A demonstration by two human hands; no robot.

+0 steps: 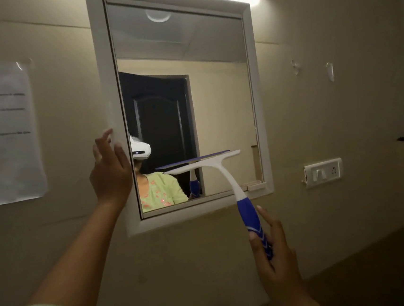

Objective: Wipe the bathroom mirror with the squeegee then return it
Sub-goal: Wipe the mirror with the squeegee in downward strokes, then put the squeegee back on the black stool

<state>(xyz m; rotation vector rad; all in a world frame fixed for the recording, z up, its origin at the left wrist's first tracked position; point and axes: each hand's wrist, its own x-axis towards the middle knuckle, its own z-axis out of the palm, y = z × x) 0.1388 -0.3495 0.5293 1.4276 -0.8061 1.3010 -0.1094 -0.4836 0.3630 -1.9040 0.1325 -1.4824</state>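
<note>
I am holding the squeegee (247, 212) in my right hand (277, 259), gripping the lower end of its blue handle: my thumb is lying on the near side, the other fingers are wrapping round the back, and the forefinger is stretching up along the grip. My left hand (110, 171) is resting flat, fingers straight, on the left rail of the white mirror frame (103, 63) and is gripping nothing.

The squeegee head is lying up and to the left of my right hand. The handle's long axis is slanting from my hand, below the frame's bottom right corner, up across the bottom rail onto the mirror (215, 102). The blade (191, 159) is running almost level across the lower part of the glass, its right end a little higher. It seems to be against the glass, since its reflection is meeting it closely, though I cannot tell that for certain.

I judge the wiping is under way. With the blade low and the bottom rail just beneath, only a short downward pull is left here. Most of the glass is lying above the blade, so reaching it means lifting my right hand. My left hand is nearer the frame but well apart from the handle.
</note>
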